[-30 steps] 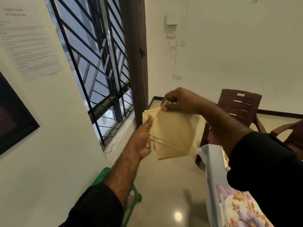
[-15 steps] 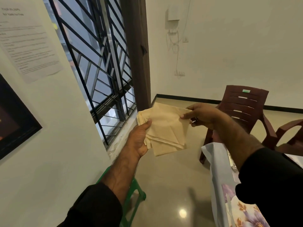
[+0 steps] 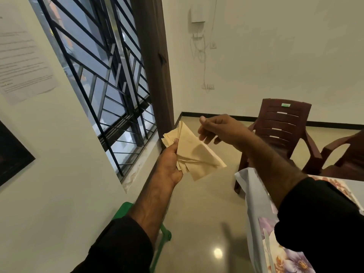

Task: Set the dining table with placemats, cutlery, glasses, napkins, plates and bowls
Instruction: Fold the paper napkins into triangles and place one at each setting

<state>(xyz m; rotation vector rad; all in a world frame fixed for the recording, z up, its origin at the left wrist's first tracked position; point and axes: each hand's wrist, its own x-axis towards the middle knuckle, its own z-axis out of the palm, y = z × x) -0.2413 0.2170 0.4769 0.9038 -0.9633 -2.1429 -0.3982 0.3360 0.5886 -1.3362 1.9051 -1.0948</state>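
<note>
Stack of folded beige cloth napkins (image 3: 194, 152) sat at frame centre, gripped in left hand (image 3: 169, 164), thumb lying over near edge, fingers hidden beneath. Right hand (image 3: 218, 131) hovered just above and right of stack, apart from it, fingers loosely curled, holding nothing. Table with floral cloth (image 3: 262, 223) showed at lower right. Dark brown plastic chair (image 3: 283, 127) stood right of centre. Barred window (image 3: 102, 75) filled upper left.

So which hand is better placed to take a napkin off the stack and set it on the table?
Probably the right hand: it hovers empty just above the napkins and its arm crosses the table. The left hand grips the stack.
</note>
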